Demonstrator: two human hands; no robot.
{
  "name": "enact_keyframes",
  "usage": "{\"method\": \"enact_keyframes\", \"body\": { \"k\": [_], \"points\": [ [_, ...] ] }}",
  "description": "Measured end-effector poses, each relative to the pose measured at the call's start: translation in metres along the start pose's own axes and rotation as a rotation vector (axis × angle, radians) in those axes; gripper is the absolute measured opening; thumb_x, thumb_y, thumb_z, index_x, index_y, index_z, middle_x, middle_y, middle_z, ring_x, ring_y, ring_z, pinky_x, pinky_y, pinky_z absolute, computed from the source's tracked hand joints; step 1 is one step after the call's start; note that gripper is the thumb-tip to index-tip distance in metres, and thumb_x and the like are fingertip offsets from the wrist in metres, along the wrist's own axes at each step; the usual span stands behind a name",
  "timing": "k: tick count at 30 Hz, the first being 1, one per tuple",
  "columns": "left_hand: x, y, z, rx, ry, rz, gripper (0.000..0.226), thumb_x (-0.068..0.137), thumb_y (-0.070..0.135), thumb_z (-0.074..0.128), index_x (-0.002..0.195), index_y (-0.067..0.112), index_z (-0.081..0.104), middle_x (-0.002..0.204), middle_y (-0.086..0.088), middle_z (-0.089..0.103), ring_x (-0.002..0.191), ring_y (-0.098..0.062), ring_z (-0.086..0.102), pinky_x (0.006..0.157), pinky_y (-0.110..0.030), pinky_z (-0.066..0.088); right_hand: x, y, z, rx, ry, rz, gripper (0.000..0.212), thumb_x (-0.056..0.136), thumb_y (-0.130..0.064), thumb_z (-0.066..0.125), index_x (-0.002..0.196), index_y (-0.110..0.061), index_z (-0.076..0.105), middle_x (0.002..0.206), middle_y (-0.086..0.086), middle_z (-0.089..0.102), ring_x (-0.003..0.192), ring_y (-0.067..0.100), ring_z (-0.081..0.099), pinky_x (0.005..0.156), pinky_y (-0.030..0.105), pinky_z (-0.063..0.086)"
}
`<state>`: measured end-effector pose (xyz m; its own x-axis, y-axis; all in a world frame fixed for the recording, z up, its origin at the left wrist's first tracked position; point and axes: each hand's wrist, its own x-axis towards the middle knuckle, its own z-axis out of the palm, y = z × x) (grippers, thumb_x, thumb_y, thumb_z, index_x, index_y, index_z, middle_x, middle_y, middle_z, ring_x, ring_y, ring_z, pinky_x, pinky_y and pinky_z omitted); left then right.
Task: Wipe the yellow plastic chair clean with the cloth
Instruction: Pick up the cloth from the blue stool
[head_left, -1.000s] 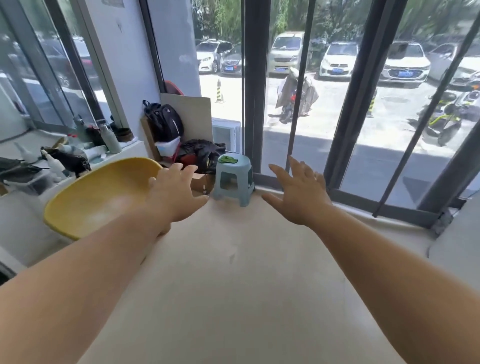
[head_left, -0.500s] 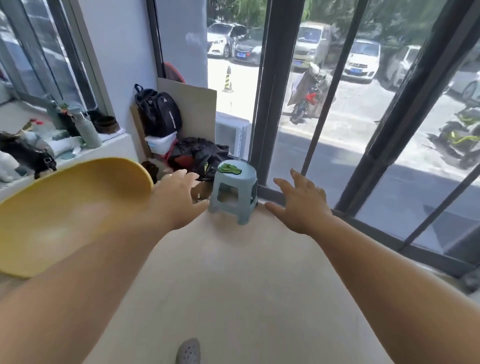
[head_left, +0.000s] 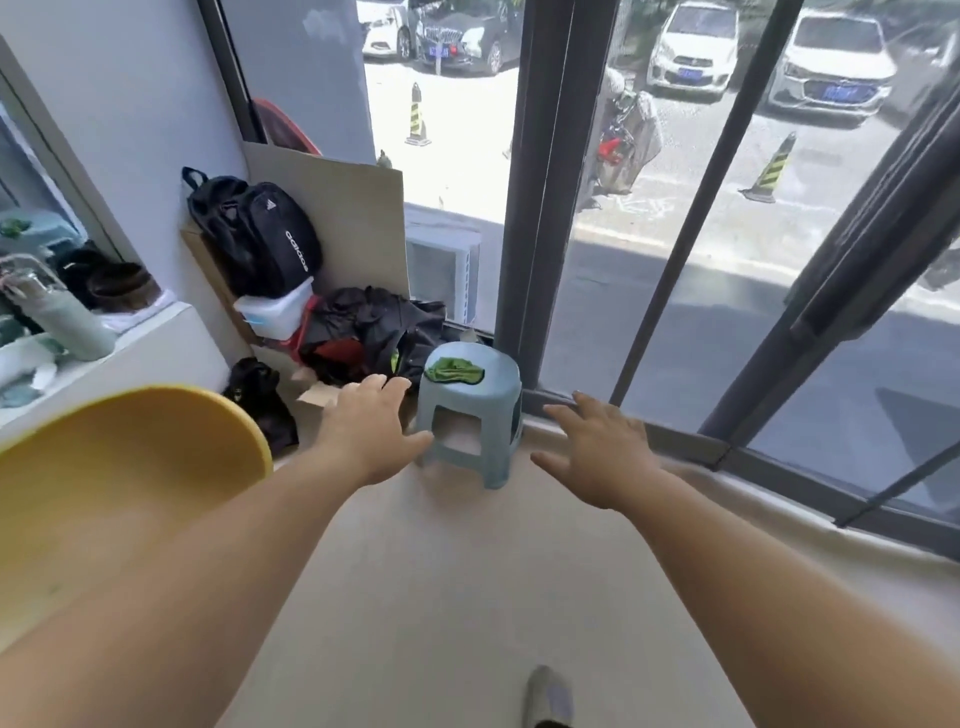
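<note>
Bare beige floor (head_left: 441, 597) runs open under both arms up to the window frame (head_left: 524, 208) ahead. Blue stool (head_left: 470, 410) stands just beyond & between the hands, near the glass. Past the left hand (head_left: 371, 431): black backpack (head_left: 260, 234), dark clothes pile (head_left: 374, 327), cardboard sheet (head_left: 343, 213) crowd the corner. Green cloth (head_left: 454, 370) lies on the stool seat, just ahead of left fingertips, not touched. Right hand (head_left: 602, 457) hovers right of stool. Both hands spread wide, holding nothing. Yellow plastic chair (head_left: 114, 483) sits left of the left forearm.
</note>
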<state>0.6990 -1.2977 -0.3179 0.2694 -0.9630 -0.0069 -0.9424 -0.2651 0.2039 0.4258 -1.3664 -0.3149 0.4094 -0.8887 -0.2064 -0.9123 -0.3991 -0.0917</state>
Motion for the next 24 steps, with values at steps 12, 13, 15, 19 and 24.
{"method": "enact_keyframes", "body": {
  "k": [12,13,15,19,24],
  "points": [
    [0.264,-0.005,0.078,-0.052,-0.163,-0.185,0.075,0.073,0.067,0.055,0.137,0.031,0.046,0.132,0.003,0.053,0.123,-0.028,0.048,0.098,-0.048,0.046,0.324,0.046,-0.005,-0.008,-0.145,-0.118,0.072,0.096,-0.069,0.043,0.157,-0.035,0.026,0.168,0.007,0.018,0.148,0.035,0.027,0.118,0.057,0.026],
    [0.283,-0.007,0.082,-0.053,-0.173,-0.196,0.074,0.075,0.066,0.057,0.139,0.030,0.045,0.133,0.003,0.052,0.125,-0.028,0.047,0.099,-0.048,0.045,0.347,0.047,-0.005,-0.015,-0.151,-0.126,0.072,0.095,-0.069,0.043,0.157,-0.035,0.026,0.168,0.007,0.019,0.148,0.035,0.027,0.118,0.057,0.027],
    [0.320,-0.014,0.093,-0.051,-0.196,-0.216,0.074,0.076,0.065,0.057,0.140,0.029,0.043,0.134,0.003,0.051,0.125,-0.029,0.047,0.099,-0.049,0.045,0.392,0.046,-0.002,-0.020,-0.168,-0.133,0.072,0.095,-0.068,0.043,0.157,-0.035,0.025,0.167,0.006,0.019,0.147,0.035,0.028,0.118,0.057,0.026],
    [0.391,-0.041,0.130,-0.066,-0.293,-0.212,0.076,0.076,0.065,0.053,0.141,0.027,0.042,0.140,0.003,0.047,0.129,-0.027,0.044,0.101,-0.047,0.044,0.477,0.033,0.022,-0.032,-0.256,-0.122,0.073,0.096,-0.068,0.042,0.158,-0.036,0.023,0.168,0.006,0.017,0.150,0.034,0.024,0.118,0.057,0.025],
    [0.486,-0.090,0.194,-0.098,-0.448,-0.195,0.073,0.081,0.061,0.055,0.144,0.026,0.038,0.141,0.002,0.045,0.130,-0.027,0.041,0.102,-0.044,0.041,0.569,0.012,0.070,0.000,-0.394,-0.023,0.072,0.096,-0.067,0.043,0.158,-0.037,0.022,0.169,0.006,0.014,0.151,0.032,0.020,0.119,0.053,0.022]
  ]
}}
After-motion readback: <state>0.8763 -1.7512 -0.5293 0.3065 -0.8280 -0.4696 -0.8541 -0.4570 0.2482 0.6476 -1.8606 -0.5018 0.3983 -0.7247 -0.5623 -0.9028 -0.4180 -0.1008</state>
